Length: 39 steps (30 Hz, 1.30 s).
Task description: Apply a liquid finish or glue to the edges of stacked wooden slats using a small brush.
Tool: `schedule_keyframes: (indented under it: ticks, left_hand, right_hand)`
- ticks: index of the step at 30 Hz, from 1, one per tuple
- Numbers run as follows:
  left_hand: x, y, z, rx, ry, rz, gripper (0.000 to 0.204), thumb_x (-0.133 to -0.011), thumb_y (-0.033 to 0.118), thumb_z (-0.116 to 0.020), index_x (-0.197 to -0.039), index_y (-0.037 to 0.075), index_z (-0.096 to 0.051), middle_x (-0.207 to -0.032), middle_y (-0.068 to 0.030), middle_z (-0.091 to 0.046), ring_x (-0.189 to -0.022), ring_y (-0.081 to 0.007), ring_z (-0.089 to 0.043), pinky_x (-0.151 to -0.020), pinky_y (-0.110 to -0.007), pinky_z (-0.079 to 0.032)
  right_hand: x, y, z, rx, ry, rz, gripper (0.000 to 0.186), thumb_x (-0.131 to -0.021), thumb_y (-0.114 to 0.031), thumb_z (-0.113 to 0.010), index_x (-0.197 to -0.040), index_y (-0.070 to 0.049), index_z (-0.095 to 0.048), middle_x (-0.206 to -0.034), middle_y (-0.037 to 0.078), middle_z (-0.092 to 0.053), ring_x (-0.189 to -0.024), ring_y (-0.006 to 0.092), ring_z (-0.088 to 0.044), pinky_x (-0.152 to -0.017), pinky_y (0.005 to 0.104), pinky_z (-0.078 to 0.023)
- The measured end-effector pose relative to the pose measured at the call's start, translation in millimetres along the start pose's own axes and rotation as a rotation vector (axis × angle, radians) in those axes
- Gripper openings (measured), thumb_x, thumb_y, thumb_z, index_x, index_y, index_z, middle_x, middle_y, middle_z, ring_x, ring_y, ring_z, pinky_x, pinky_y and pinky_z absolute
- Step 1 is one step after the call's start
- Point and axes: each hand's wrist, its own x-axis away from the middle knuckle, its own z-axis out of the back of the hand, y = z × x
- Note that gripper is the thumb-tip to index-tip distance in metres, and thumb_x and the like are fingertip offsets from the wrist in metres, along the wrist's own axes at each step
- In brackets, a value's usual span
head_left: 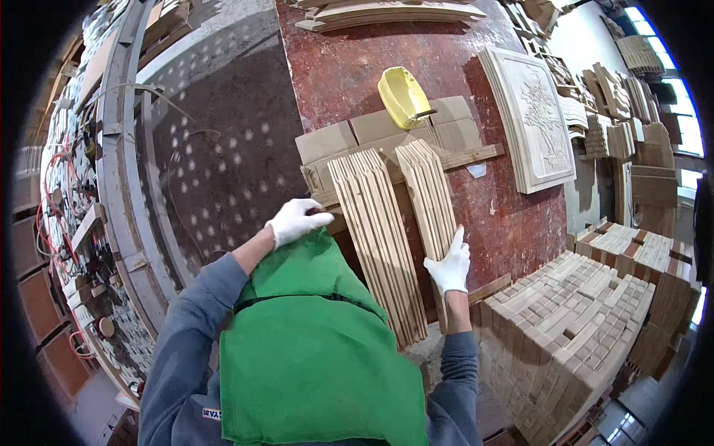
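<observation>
Two bundles of long thin wooden slats lie side by side on a reddish workbench [349, 67]. My right hand [449, 266], in a white glove, grips the near end of the right bundle [428, 193]. The left bundle [378, 230] is longer and reaches toward my body. My left hand [296, 220], also gloved, is closed beside the left bundle's edge, next to my green apron [312, 349]; I cannot tell whether it holds anything.
A yellow scoop-like container [402, 95] rests on flat brown boards [349, 134] behind the slats. A carved wooden panel [534, 119] lies at the right. Stacks of small wooden blocks [587, 312] fill the lower right. A machine with cables [82, 186] runs along the left.
</observation>
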Motion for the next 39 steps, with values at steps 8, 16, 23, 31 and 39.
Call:
schedule_keyframes:
  ticks: [8,16,23,31,39]
  left_hand:
    - [-26,1,-63,-0.306,0.016,0.119,0.077,-0.081,0.059,-0.078,-0.114,-0.009,-0.066,-0.103,-0.0187,-0.072,-0.088,-0.0278,-0.070,-0.083,-0.036,-0.057]
    - [-31,-13,-66,-0.203,0.021,-0.002,0.072,-0.086,0.055,-0.075,-0.119,-0.008,-0.064,-0.111,-0.0210,-0.071,-0.096,-0.0298,-0.071,-0.089,-0.037,-0.056]
    - [-30,-11,-61,-0.218,-0.039,-0.012,0.069,-0.088,0.051,-0.073,-0.124,-0.007,-0.061,-0.115,-0.0217,-0.070,-0.101,-0.0308,-0.070,-0.092,-0.038,-0.056]
    - [-34,-18,-62,-0.248,-0.028,-0.022,0.068,-0.090,0.050,-0.071,-0.126,-0.006,-0.060,-0.118,-0.0224,-0.069,-0.103,-0.0321,-0.070,-0.094,-0.039,-0.055]
    - [-36,-22,-62,-0.278,-0.017,-0.026,0.068,-0.090,0.050,-0.071,-0.127,-0.006,-0.060,-0.117,-0.0226,-0.069,-0.103,-0.0326,-0.069,-0.094,-0.039,-0.055]
  right_hand:
    - [14,-11,-4,0.083,0.161,0.103,0.110,-0.071,-0.033,-0.082,-0.159,-0.001,-0.024,-0.129,0.031,-0.052,-0.114,0.0440,-0.055,-0.101,0.0523,-0.046]
    - [34,-65,-26,-0.350,0.352,0.387,0.080,-0.080,-0.028,-0.078,-0.149,-0.004,-0.046,-0.145,0.027,-0.044,-0.129,0.0463,-0.046,-0.110,0.0557,-0.036]
    - [39,-98,-41,-0.288,0.363,0.533,0.070,-0.081,-0.035,-0.077,-0.143,-0.008,-0.056,-0.148,0.026,-0.041,-0.134,0.0471,-0.040,-0.111,0.0582,-0.033]
    - [40,-114,-49,-0.104,0.468,0.557,0.067,-0.081,-0.043,-0.073,-0.139,-0.012,-0.060,-0.157,0.026,-0.031,-0.144,0.0495,-0.027,-0.114,0.0615,-0.024]
    - [38,-115,-59,-0.014,0.446,0.528,0.063,-0.082,-0.041,-0.071,-0.138,-0.015,-0.061,-0.162,0.027,-0.025,-0.147,0.0502,-0.023,-0.116,0.0622,-0.019]
